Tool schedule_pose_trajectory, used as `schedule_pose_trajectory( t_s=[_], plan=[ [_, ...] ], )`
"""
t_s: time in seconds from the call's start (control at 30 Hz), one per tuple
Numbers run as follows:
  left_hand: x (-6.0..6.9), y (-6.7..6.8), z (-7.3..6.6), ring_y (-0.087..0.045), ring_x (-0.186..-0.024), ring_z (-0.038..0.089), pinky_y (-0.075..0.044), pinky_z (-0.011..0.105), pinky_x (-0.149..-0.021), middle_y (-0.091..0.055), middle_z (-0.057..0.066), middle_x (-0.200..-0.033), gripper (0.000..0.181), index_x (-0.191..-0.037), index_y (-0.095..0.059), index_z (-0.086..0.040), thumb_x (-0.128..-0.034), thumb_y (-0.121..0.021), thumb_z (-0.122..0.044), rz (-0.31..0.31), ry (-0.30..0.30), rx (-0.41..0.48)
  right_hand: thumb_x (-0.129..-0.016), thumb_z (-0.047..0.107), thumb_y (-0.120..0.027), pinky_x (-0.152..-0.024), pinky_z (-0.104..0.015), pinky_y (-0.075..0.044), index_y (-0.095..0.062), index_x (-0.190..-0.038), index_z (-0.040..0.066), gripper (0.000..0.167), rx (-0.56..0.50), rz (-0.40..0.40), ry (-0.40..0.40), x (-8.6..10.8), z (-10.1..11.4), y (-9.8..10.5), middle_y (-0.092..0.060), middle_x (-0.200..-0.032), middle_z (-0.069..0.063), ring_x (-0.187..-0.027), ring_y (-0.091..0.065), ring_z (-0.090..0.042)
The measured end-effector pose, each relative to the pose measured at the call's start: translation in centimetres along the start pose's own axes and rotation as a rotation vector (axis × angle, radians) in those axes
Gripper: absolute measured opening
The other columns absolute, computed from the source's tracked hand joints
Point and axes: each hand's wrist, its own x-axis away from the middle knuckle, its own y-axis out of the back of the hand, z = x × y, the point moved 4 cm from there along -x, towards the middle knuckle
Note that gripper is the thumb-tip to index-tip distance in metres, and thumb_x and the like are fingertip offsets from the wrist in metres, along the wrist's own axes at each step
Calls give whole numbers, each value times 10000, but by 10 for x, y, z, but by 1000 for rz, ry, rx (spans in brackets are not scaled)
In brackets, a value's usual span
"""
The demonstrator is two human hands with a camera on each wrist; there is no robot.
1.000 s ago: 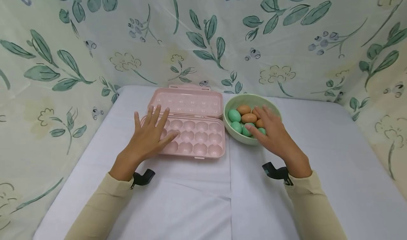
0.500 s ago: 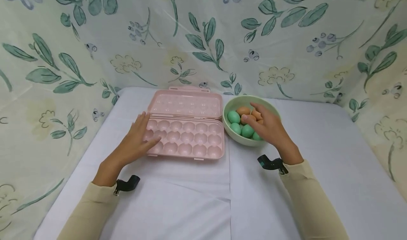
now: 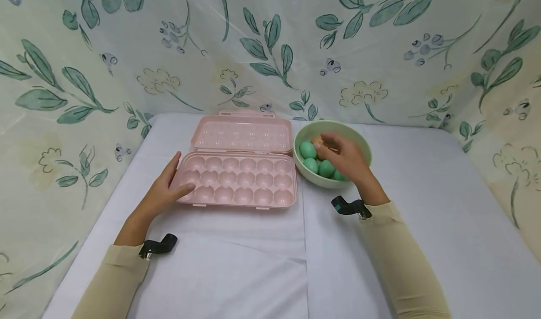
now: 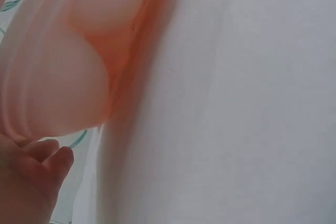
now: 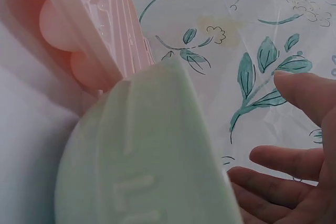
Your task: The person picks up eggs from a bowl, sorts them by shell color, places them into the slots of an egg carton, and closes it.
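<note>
A pink egg carton [image 3: 245, 178] lies on the table with its lid [image 3: 242, 134] folded back; its rows of cups hold nothing. My left hand [image 3: 157, 197] holds the carton's left end, thumb over the front-left cups and fingers along the outer side. In the left wrist view, curled fingertips [image 4: 60, 163] show by the carton's end. To the right stands a pale green bowl [image 3: 364, 143] with several green eggs [image 3: 311, 165] and brown eggs [image 3: 318, 141]. My right hand [image 3: 351, 159] hovers over it, partly hiding the eggs; the right wrist view shows its fingers spread and holding nothing.
A white cloth [image 3: 236, 272] with creases covers the table. Leaf-patterned fabric [image 3: 203, 51] hangs behind and at both sides. The bowl stands close against the carton's right end. A black wrist camera [image 3: 158, 245] sits on each sleeve cuff.
My left hand moved left from above the carton to its left end and now holds it. The right hand shifted slightly left over the bowl, and its fingers drew closer together.
</note>
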Motion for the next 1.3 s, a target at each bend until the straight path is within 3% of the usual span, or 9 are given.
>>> schedule_pose_trajectory(
  t_s=[0.2, 0.37, 0.6, 0.7, 0.93, 1.03, 1.17, 1.3],
  plan=[
    [1, -2, 11, -110, -1455, 367, -158, 611, -1120, -79, 104, -1614, 1048, -1568, -33, -243, -807, -754, -222, 29, -1, 106, -908, 508, -604, -1008, -496, -428, -494, -1397, 59, 673, -7, 1, -54, -6, -5, -3, -545, -1353, -146, -1236, -519, -320],
    [3, -5, 16, -49, -1458, 361, -89, 620, -1125, -40, 76, -1621, 1148, -1569, -46, -239, -725, -820, -164, 19, -60, 129, -913, 459, -626, -1007, -471, -430, -521, -1376, 60, 621, -12, -9, -76, -15, -9, -7, -553, -1352, -119, -1226, -526, -293],
    [6, -7, 23, 40, -1469, 325, -45, 656, -1109, 52, -16, -1623, 1233, -1549, 15, -358, -685, -854, -217, 40, -43, 99, -918, 276, -670, -1005, -451, -441, -513, -1356, -25, 553, -46, 27, -35, -25, -9, -16, -551, -1341, -188, -1197, -552, -331],
    [4, -9, 25, 65, -1469, 310, -47, 675, -1097, 90, -46, -1618, 1249, -1553, 13, -342, -670, -864, -237, 63, -54, 72, -916, 206, -676, -1015, -441, -436, -509, -1361, -14, 524, -8, 37, -39, -26, -10, -19, -549, -1345, -183, -1203, -552, -329],
    [5, -8, 26, 89, -1464, 308, -51, 699, -1080, 116, 15, -1617, 1349, -1564, 0, -271, -576, -918, -212, 94, -121, 76, -913, 267, -680, -1034, -449, -412, -529, -1363, 55, 520, 116, 82, -82, -28, -14, -23, -560, -1352, -128, -1230, -537, -299],
    [7, -11, 26, 83, -1466, 304, -79, 700, -1077, 121, 16, -1616, 1375, -1562, 14, -273, -561, -928, -230, 93, -119, 30, -905, 299, -685, -1032, -452, -404, -546, -1355, 89, 516, 161, 94, -96, -28, -14, -23, -575, -1342, -103, -1226, -543, -279],
    [9, -13, 25, 60, -1473, 280, -105, 677, -1091, 110, 5, -1618, 1400, -1560, 43, -252, -559, -935, -300, 58, -103, -30, -913, 266, -676, -1038, -448, -403, -526, -1368, 52, 524, 137, 117, -84, -30, -12, -25, -564, -1347, -136, -1241, -525, -300],
    [10, -15, 24, 35, -1473, 274, -104, 648, -1109, 99, 10, -1618, 1414, -1553, 84, -232, -572, -932, -308, 42, -92, -13, -918, 211, -672, -1035, -450, -413, -499, -1371, 1, 529, 94, 149, -78, -32, -11, -27, -548, -1341, -184, -1241, -509, -333]
  ],
)
